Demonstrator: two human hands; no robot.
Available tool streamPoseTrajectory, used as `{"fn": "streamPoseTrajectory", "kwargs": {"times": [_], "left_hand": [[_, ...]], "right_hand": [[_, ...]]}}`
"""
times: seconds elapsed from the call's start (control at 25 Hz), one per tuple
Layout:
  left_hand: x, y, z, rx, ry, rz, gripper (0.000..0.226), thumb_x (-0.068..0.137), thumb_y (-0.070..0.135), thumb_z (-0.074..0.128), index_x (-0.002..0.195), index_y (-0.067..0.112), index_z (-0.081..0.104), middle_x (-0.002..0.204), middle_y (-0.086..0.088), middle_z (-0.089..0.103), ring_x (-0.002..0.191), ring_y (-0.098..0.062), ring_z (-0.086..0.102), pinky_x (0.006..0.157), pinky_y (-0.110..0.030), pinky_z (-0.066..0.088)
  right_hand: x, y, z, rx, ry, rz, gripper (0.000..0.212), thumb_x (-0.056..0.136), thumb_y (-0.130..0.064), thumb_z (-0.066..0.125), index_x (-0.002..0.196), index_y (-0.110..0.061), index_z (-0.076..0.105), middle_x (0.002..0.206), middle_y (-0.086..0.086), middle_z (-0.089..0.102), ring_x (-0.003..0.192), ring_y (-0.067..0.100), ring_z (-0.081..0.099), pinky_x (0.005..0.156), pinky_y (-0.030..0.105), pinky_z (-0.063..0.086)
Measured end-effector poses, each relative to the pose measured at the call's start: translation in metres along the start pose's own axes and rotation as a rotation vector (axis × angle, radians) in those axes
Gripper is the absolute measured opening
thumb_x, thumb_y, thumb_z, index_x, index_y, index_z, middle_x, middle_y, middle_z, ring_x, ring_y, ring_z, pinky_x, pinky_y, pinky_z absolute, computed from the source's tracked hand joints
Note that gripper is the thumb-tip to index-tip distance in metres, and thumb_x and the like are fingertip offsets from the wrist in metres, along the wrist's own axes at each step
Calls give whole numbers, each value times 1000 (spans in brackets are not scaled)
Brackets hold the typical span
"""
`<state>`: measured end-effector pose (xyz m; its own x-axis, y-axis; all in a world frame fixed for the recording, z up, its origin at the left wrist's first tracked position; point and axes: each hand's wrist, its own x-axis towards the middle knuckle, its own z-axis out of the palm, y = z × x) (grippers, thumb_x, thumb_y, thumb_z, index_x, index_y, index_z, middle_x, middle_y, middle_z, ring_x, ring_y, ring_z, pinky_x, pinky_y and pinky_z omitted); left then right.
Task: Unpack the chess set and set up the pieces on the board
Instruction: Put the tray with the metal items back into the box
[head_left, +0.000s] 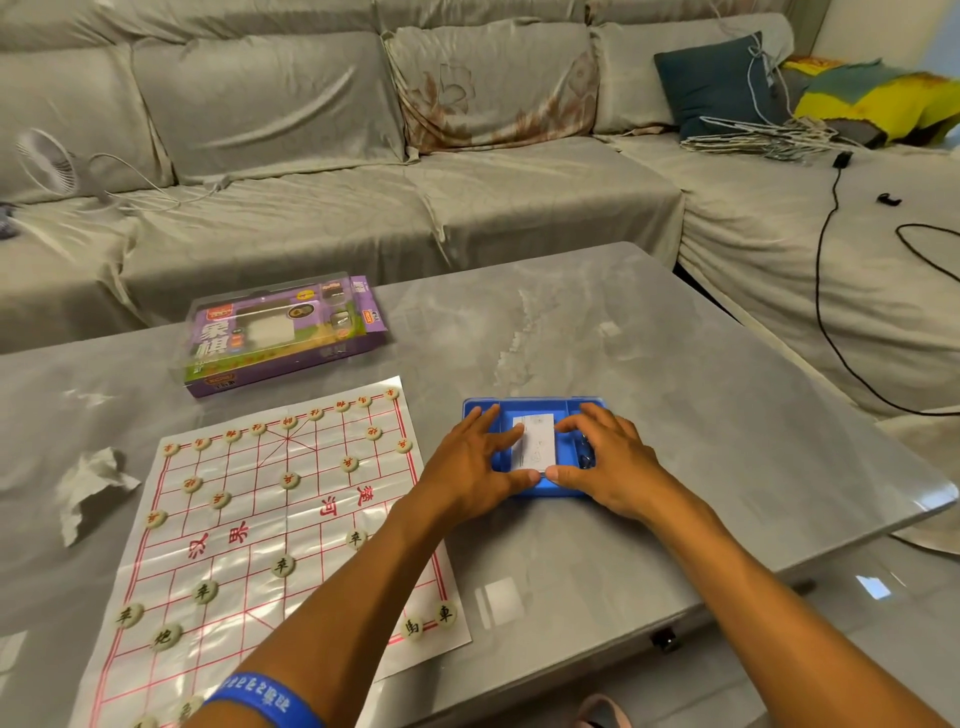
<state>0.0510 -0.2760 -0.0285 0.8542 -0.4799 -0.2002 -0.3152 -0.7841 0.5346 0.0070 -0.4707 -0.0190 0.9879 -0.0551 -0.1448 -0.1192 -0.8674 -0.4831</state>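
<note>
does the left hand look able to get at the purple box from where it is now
Probably yes. The left hand rests on the blue tray, and bare table lies between it and the purple box, with nothing in the way.

The board (270, 525) lay on the table (649, 353), pieces (283, 565) on it; the tray (535, 408) right, box (283, 335) behind.
</note>
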Motion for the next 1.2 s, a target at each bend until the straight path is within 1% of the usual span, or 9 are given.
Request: {"fn": "streamPoseTrajectory", "kwargs": {"times": [0.16, 0.32, 0.4, 0.48, 0.6, 0.72, 0.8, 0.96, 1.2], "left_hand": [[1, 2, 0, 17, 9, -11, 72, 84, 62, 52, 147, 35, 28, 160, 11, 2, 147, -16, -2, 117, -44, 7], [0, 9, -3, 37, 25, -37, 71, 86, 59, 53, 147, 33, 29, 160, 9, 4, 147, -18, 1, 117, -45, 9], [-2, 11, -4, 29, 22, -42, 71, 86, 58, 54, 147, 32, 28, 160, 8, 4, 147, -19, 1, 117, -45, 10], [-4, 11, -2, -6, 19, -36, 72, 86, 56, 55, 148, 33, 26, 160, 8, 2, 147, -17, -2, 117, -44, 8], [-5, 8, 1, -54, 22, -33, 72, 87, 54, 54, 149, 33, 23, 160, 8, 0, 147, -16, -6, 117, -44, 5], [-4, 7, 4, -84, 45, -26, 72, 88, 52, 55, 149, 33, 22, 160, 9, -1, 147, -15, -8, 117, -43, 4], [-3, 5, 6, -99, 56, -23, 72, 89, 51, 55, 149, 33, 21, 160, 9, -2, 146, -15, -9, 117, -43, 4], [-2, 9, 8, -97, 62, -40, 78, 89, 48, 56, 151, 29, 13, 160, 9, -3, 147, -15, -9, 117, -42, 5], [-5, 8, 11, -130, 81, -20, 78, 91, 47, 55, 152, 28, 9, 160, 9, -5, 146, -14, -10, 117, -40, 5]], "right_hand": [[6, 5, 3, 28, -55, 46, 73, 79, -57, 68, 140, -37, 35, 161, -7, 10, 146, 24, 14, 115, 51, 26], [7, 5, 3, 59, -69, 63, 77, 79, -58, 67, 143, -37, 30, 162, -8, 5, 147, 27, 14, 116, 52, 23], [1, 5, 6, 94, -53, 71, 77, 82, -57, 64, 146, -37, 26, 162, -8, 1, 148, 25, 12, 118, 51, 17], [-8, 6, 11, 177, -11, 80, 79, 84, -54, 64, 149, -35, 22, 162, -8, -3, 148, 22, 10, 120, 47, 9], [-15, 3, 17, 282, 75, 124, 95, 79, -52, 71, 153, -28, 16, 162, -6, -1, 147, 22, 11, 119, 46, 12], [-14, 1, 19, 357, 99, 194, 108, 74, -49, 77, 154, -26, 8, 162, -3, 4, 146, 23, 11, 119, 46, 16], [-11, 0, 19, 346, 99, 201, 112, 73, -48, 78, 154, -24, 6, 161, -2, 10, 146, 23, 14, 118, 46, 16], [-5, -1, 20, 321, 105, 212, 115, 72, -49, 78, 154, -22, 2, 160, -1, 14, 146, 21, 16, 120, 46, 9], [-9, 0, 24, 322, 145, 188, 113, 74, -51, 77, 155, -22, 3, 161, -1, 12, 147, 20, 14, 120, 45, 9]]}}
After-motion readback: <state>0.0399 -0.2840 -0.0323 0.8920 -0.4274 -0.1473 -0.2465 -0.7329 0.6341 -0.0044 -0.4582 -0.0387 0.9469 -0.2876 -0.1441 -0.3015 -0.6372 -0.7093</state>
